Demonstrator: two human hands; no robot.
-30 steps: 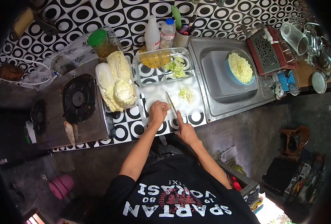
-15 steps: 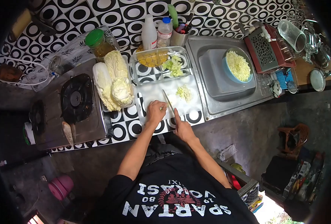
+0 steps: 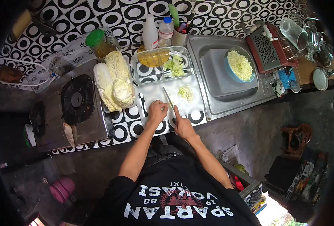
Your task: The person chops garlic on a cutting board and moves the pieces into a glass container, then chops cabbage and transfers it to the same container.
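Observation:
A knife (image 3: pixel 168 96) is held by its handle in my right hand (image 3: pixel 183 126), index finger stretched along it, the blade pointing away over the white cutting board (image 3: pixel 151 91). Just left of the blade, my left hand (image 3: pixel 158 111) is closed on the board, its fingers bent around something too small to make out. Right of the knife lies a small pile of chopped pale green vegetable (image 3: pixel 185 93). Behind the board, a glass dish (image 3: pixel 139 78) holds cut green pieces (image 3: pixel 175 66). Whole napa cabbages (image 3: pixel 116 81) rest to the left of the board.
At the far left is a gas stove (image 3: pixel 93 124). A blue bowl (image 3: pixel 232 76) of chopped vegetable stands in the sink (image 3: pixel 208 92) at right. Behind the dish are a white bottle (image 3: pixel 150 34), a blue-capped bottle (image 3: pixel 166 32) and a utensil cup (image 3: pixel 180 38). A green-lidded jar (image 3: pixel 103 47) stands behind the cabbages.
The knife and my right hand have shifted very slightly to the left. My left hand has barely moved.

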